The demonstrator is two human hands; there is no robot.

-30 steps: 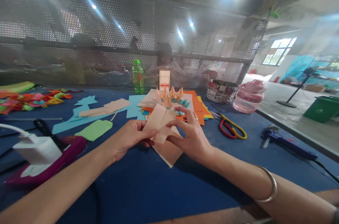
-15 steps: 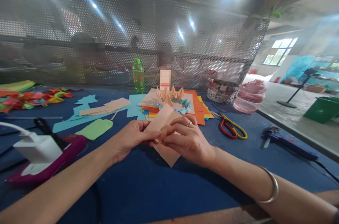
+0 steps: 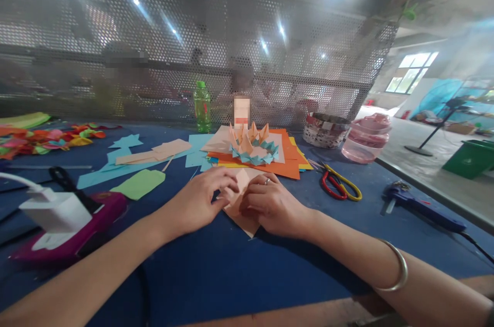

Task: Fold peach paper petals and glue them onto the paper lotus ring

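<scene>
- The left hand [image 3: 198, 201] has loosened since a second ago, when it pinched the folded peach paper [image 3: 242, 183]; its fingers now curl half open, and whether they touch the paper cannot be told
- The folded peach paper, lately held up, now sits lower, on or just above the peach sheet [image 3: 250, 226] on the blue table [image 3: 193, 275]; the fold is probably being worked against the surface instead of in the air
- The right hand [image 3: 276, 206] is narrow, its fingers bunched on the folded peach paper; the exact grip is hidden
- Counted with the folded peach paper as the clock's centre: one peach-and-teal paper ring [image 3: 246, 145] at twelve, at least four peach points showing; one green bottle [image 3: 203, 110] at eleven; one woven basket [image 3: 324, 134] and one pink bottle [image 3: 365, 144] at two; one pair of scissors [image 3: 334, 194] at three; one green paper piece [image 3: 141, 184] at nine
</scene>
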